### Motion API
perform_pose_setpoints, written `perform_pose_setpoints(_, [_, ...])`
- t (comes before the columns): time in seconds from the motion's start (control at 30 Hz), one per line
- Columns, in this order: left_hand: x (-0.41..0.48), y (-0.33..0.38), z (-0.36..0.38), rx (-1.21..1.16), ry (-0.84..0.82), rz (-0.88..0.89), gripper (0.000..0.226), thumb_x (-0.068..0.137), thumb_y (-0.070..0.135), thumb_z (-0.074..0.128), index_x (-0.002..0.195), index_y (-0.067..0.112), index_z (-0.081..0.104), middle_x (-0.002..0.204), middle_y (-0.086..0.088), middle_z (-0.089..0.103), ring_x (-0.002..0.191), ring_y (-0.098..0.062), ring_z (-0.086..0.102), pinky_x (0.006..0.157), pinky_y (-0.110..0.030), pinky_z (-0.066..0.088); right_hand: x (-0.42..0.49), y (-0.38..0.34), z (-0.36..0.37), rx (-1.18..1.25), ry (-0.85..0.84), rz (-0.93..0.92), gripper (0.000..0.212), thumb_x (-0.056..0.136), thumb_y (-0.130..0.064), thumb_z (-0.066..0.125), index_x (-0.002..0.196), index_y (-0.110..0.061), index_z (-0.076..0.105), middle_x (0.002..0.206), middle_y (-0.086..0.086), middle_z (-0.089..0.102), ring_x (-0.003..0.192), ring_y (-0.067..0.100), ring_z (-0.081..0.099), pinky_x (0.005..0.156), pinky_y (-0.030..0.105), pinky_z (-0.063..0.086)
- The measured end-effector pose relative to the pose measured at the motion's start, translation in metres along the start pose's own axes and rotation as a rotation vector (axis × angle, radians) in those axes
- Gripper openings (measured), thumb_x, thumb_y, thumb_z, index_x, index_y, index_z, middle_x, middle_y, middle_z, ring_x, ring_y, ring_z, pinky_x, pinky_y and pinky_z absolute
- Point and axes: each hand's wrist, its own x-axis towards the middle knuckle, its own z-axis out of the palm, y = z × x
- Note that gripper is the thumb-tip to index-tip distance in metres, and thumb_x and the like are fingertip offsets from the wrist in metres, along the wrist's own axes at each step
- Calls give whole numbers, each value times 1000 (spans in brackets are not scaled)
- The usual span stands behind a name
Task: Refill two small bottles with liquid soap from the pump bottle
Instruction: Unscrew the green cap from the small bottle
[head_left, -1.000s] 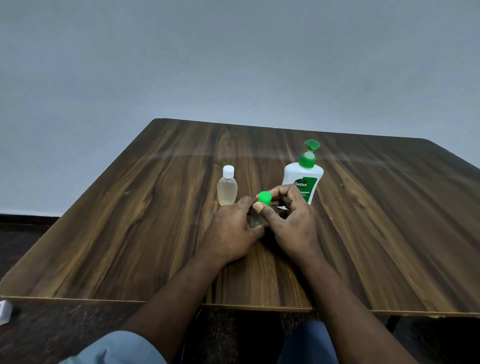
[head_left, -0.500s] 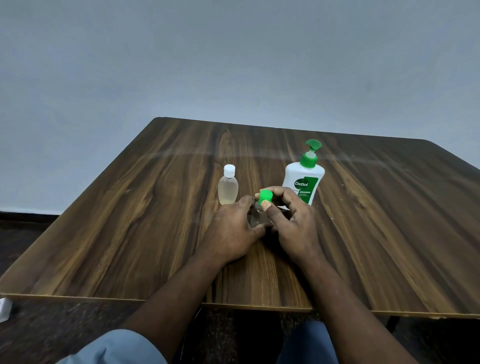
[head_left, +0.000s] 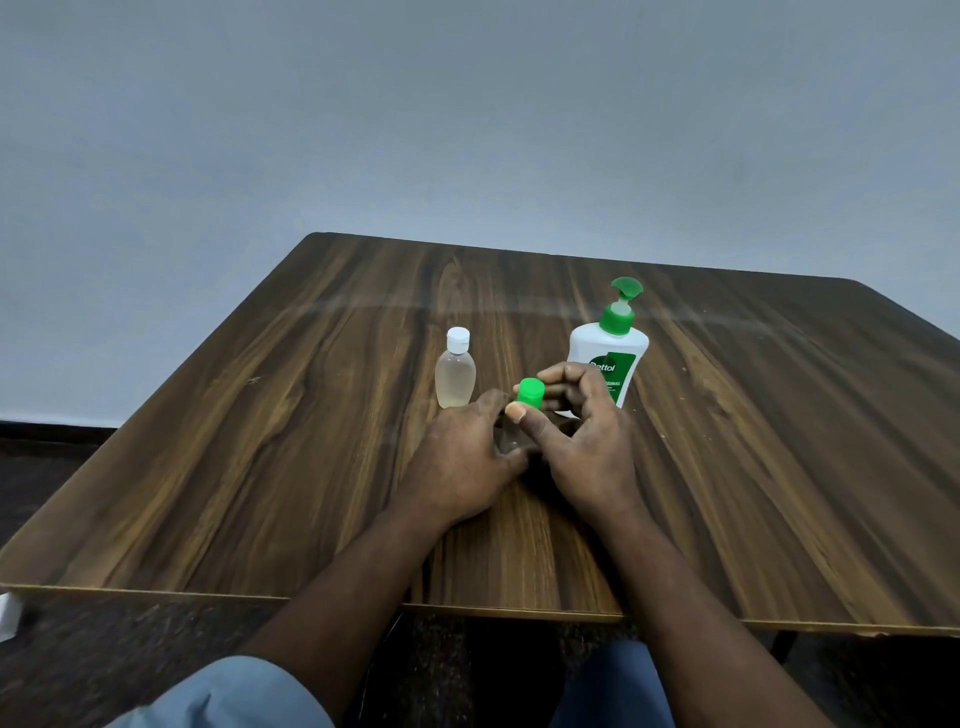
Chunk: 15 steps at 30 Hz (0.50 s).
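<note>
Small clear oval plastic bottle with a white cap (head_left: 455, 376) stands upright just left of and behind the grip, holding pale liquid. The left hand (head_left: 462, 457) curls round a second small clear bottle (head_left: 511, 434), mostly hidden, on the dark wood-grain table (head_left: 260, 441). The right hand (head_left: 584, 447) pinches its green cylindrical cap (head_left: 530, 392) between thumb and fingers. Just behind that grip stands the glossy white pump bottle (head_left: 605, 353) with a green pump; its green label reads "Dettol".
</note>
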Motion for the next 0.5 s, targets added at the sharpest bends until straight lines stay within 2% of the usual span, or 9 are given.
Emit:
perform_pose_setpoints(0.07, [0,1,-1,-7,-5,-2,36,86,40,77,114,25,59,72,17,54,65,1,54,54,-16,29,0,0,0,-20,14,13,33,85,-23,88,107,-15,66,100,-4,77,90,5,74,77,19,58])
perform_pose_setpoints(0.13, [-1,2,-1,-12,-7,-2,39,86,40,78,117,24,60,70,17,52,64,2,52,54,-15,28,-1,1,-1,10,-8,13,24,90,-23,83,108,-16,69,102,-4,79,95,9,75,81,31,62])
perform_pose_setpoints(0.2, [0,3,-1,-8,-3,-7,39,86,40,79,117,23,61,68,17,50,63,2,51,54,-14,27,-2,2,-2,40,-35,-5,24,92,-25,75,114,-17,71,107,-3,79,101,15,76,85,44,64])
perform_pose_setpoints(0.23, [0,3,-1,-7,-3,-8,38,86,39,78,116,24,60,68,17,50,63,2,51,54,-14,27,-2,2,-3,49,-43,-16,28,91,-25,74,118,-17,70,108,-2,79,103,16,76,86,44,63])
perform_pose_setpoints(0.3, [-1,3,-1,-5,-4,-6,32,86,37,77,111,27,58,67,17,51,61,3,51,52,-15,29,-1,1,-2,41,-37,-24,37,88,-26,81,121,-17,66,109,-1,78,102,14,75,86,34,62])
perform_pose_setpoints(0.37, [-1,3,-1,-4,-1,-2,30,86,36,76,106,30,55,67,17,51,61,3,51,52,-14,28,0,1,-1,3,-5,-17,41,84,-25,89,115,-16,64,105,-2,77,96,10,75,80,26,60])
perform_pose_setpoints(0.43, [-1,3,-2,1,-5,-9,33,86,37,77,112,28,59,68,17,51,63,3,51,53,-14,28,1,2,0,-20,12,-2,35,84,-24,89,109,-17,64,102,-4,78,93,9,75,79,30,62])
perform_pose_setpoints(0.5, [0,3,-2,10,-10,-13,38,86,39,78,117,25,61,69,18,51,64,4,51,52,-14,30,0,3,-1,4,-7,2,26,89,-24,82,110,-17,69,104,-5,79,96,10,76,84,38,63])
